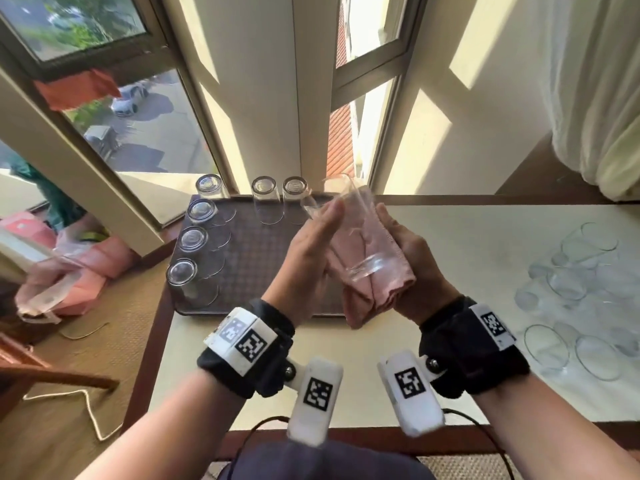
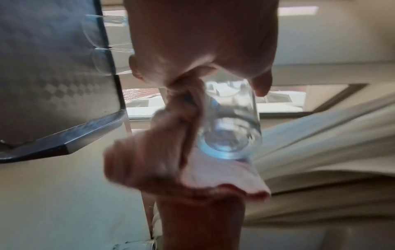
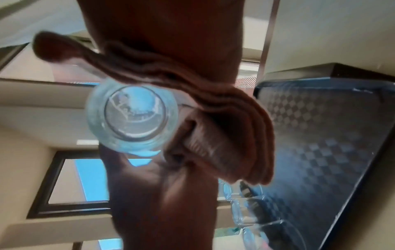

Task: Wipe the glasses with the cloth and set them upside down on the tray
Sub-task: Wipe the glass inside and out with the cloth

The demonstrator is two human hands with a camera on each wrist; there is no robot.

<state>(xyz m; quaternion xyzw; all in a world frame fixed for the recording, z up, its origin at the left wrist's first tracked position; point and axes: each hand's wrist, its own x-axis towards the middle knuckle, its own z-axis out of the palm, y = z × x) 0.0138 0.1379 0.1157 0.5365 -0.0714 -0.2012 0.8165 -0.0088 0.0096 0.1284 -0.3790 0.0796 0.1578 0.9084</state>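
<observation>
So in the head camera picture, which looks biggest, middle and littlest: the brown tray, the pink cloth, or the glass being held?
1. The brown tray, clearly biggest.
2. The pink cloth.
3. The held glass. These two look nearly alike, and the cloth is bunched up, so that order is unsure.

The tray (image 1: 256, 258) lies on the table (image 1: 450, 244), at its far left end against the window. Four upturned glasses (image 1: 192, 239) stand in a column along the tray's left edge, and two more (image 1: 265, 199) along its far edge. Above the tray's right part, both hands hold a glass (image 1: 349, 233) with the cloth (image 1: 363, 282) around it; the left hand (image 1: 308, 258) is left of it, the right hand (image 1: 419, 268) right of it. Well right of the tray, a cluster of glasses (image 1: 581, 282) sits on the table, apparently several lying on their sides.
</observation>
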